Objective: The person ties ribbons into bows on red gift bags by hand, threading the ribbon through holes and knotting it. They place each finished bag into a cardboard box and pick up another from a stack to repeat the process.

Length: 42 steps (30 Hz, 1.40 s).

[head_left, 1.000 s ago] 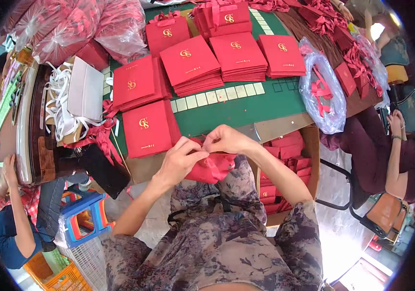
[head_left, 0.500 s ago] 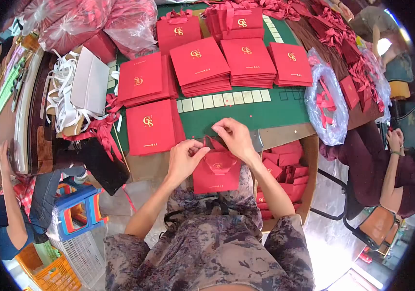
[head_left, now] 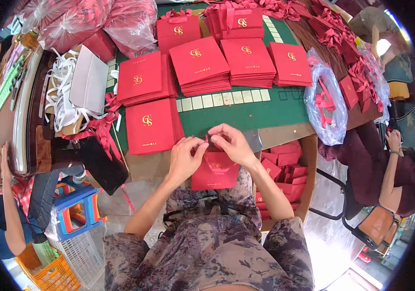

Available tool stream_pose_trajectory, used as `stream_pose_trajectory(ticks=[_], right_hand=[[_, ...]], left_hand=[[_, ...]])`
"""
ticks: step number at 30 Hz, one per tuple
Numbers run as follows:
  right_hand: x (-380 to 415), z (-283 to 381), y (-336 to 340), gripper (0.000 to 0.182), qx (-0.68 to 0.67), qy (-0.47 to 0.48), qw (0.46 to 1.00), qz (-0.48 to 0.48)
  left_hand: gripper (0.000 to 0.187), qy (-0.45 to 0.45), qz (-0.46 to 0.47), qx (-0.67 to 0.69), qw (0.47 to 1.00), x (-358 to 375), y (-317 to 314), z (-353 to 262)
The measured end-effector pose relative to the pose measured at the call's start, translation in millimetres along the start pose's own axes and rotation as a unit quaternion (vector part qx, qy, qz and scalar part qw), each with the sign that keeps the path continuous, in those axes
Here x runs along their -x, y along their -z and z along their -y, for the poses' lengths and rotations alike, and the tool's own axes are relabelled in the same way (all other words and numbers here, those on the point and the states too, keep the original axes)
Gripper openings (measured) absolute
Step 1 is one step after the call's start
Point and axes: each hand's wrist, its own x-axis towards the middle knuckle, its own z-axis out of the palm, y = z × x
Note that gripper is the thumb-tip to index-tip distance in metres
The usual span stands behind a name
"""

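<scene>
A small red paper gift bag [head_left: 214,181] with a gold monogram hangs in front of my lap, below my two hands. A red ribbon handle [head_left: 217,166] loops across its front. My left hand [head_left: 186,156] is closed at the bag's upper left edge, thumb and forefinger pinching the ribbon. Close beside it, my right hand [head_left: 232,145] bends its fingers in a pinch on the ribbon above the bag's top. The fingertips of both hands nearly meet and hide the ribbon ends.
Stacks of flat red bags [head_left: 200,63] stand on the green table [head_left: 207,116]. An open carton [head_left: 309,182] of red bags is at my right knee. White ribbons [head_left: 64,104] lie at left, a clear plastic bag [head_left: 326,106] at right. Other people sit on both sides.
My right hand has come left and down, its fingertips now meeting near my left fingertips. The gift bag has risen slightly. The person at left has moved their hands together.
</scene>
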Motion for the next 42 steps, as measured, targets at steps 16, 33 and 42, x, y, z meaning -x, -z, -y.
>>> stream_pose_trajectory(ticks=[16,33,42], right_hand=[[3.5,24.0,33.3,0.015,-0.121,-0.04,0.992,-0.007],[-50.2,-19.5,69.0,0.017,-0.066,0.02,0.974,-0.216],[-12.9,3.9,104.8,0.017,0.224,0.21,0.871,-0.384]], left_hand=[[0.065,0.083,0.102,-0.081,0.988,15.7,22.1,-25.8],[0.062,0.054,0.24,0.195,0.949,13.8,18.8,-23.6],[0.06,0.174,0.183,0.293,0.922,18.9,13.5,3.5]])
